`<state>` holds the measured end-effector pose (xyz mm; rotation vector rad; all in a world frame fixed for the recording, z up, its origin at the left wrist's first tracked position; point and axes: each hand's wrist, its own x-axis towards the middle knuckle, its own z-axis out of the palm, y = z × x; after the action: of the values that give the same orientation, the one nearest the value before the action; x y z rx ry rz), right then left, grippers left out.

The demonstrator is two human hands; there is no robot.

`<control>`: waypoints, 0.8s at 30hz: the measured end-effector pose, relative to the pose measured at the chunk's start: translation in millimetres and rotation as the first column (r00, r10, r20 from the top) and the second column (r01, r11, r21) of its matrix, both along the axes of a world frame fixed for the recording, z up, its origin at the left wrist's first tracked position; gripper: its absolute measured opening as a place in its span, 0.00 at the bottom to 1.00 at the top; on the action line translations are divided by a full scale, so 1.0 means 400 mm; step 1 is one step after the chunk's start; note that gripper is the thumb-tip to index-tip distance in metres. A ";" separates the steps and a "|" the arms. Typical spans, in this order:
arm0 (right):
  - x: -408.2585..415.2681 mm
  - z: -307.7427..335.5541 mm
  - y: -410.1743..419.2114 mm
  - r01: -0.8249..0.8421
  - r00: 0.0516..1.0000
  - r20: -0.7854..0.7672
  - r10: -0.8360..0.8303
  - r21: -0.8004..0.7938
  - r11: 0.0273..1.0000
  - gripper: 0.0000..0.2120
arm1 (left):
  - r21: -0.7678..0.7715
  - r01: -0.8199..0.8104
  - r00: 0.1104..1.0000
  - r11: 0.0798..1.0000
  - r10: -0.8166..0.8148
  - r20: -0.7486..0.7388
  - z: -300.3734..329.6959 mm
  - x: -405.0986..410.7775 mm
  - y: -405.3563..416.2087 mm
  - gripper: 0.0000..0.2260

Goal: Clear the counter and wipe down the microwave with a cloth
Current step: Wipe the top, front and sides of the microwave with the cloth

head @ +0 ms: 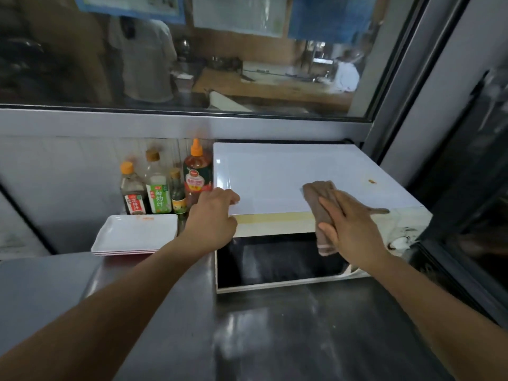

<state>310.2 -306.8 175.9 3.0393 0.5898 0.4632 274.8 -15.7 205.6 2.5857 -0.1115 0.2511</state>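
Note:
A white microwave (275,171) with a dark door stands on the steel counter (275,334) against the wall. A brown cloth (316,193) lies over the front edge of its top, one end hanging down over the door. My right hand (351,226) presses flat on the cloth, fingers spread and straight. My left hand (211,218) rests on the microwave's front left corner with its fingers curled over the top edge. A small brown spot (372,181) marks the top near the right side.
Several sauce bottles (165,185) stand against the wall left of the microwave. In front of them is a stack of white rectangular trays (134,235). A window above looks into a kitchen with people. A dark glass door frame (467,215) is at the right.

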 end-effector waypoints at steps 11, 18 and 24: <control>-0.013 -0.007 0.140 -0.155 0.985 0.068 0.157 -0.032 0.987 0.27 | 0.015 -0.011 0.999 1.000 0.010 0.036 0.004 0.048 -0.150 0.22; 0.052 0.005 -0.230 0.037 0.999 0.009 -0.037 -0.094 0.995 0.28 | 0.055 -0.046 0.998 0.997 0.043 0.047 0.002 0.086 -0.254 0.21; 0.072 0.011 -0.354 0.103 0.995 -0.001 -0.103 -0.026 0.994 0.26 | 0.057 0.024 0.999 0.998 -0.025 0.022 0.005 0.132 -0.387 0.20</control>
<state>338.9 -448.3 180.2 3.0277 0.4332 0.4452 327.7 -170.4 207.6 2.6368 -0.1607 0.2714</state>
